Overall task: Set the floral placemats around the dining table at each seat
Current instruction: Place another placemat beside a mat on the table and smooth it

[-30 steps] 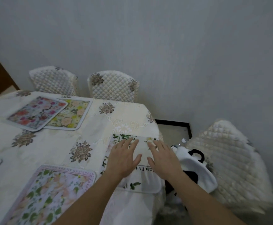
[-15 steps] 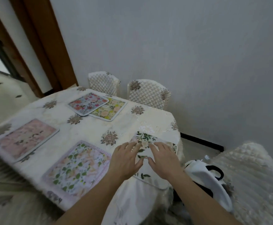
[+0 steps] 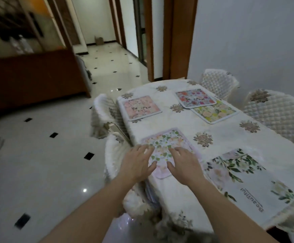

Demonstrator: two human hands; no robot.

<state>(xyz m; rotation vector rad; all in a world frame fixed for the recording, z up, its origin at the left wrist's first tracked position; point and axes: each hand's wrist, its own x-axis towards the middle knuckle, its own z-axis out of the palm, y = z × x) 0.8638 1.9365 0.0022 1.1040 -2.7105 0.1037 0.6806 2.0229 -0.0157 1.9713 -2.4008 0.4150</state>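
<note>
Several floral placemats lie on the dining table [image 3: 230, 135] with its cream flowered cloth. My left hand [image 3: 137, 163] and my right hand [image 3: 183, 161] reach with spread fingers over the near end of a pink-edged green-leaf placemat [image 3: 169, 142] at the table's left edge; whether they touch it I cannot tell. A white placemat with green branches [image 3: 244, 179] lies at the near right end. A pink placemat [image 3: 141, 106] sits at the far left. A multicolour placemat [image 3: 195, 98] overlaps a yellow-green placemat [image 3: 216, 112] at the far right.
Quilted white chairs stand round the table: two on the left [image 3: 106, 116], two at the back right [image 3: 275, 109]. Glossy white floor tiles with black diamonds [image 3: 37, 155] spread to the left. A dark wooden cabinet [image 3: 32, 79] and door frames [image 3: 176, 37] stand behind.
My view has swung left along the table. Both hands left the white branch placemat at the table's end and moved over the green-leaf placemat at the left edge.
</note>
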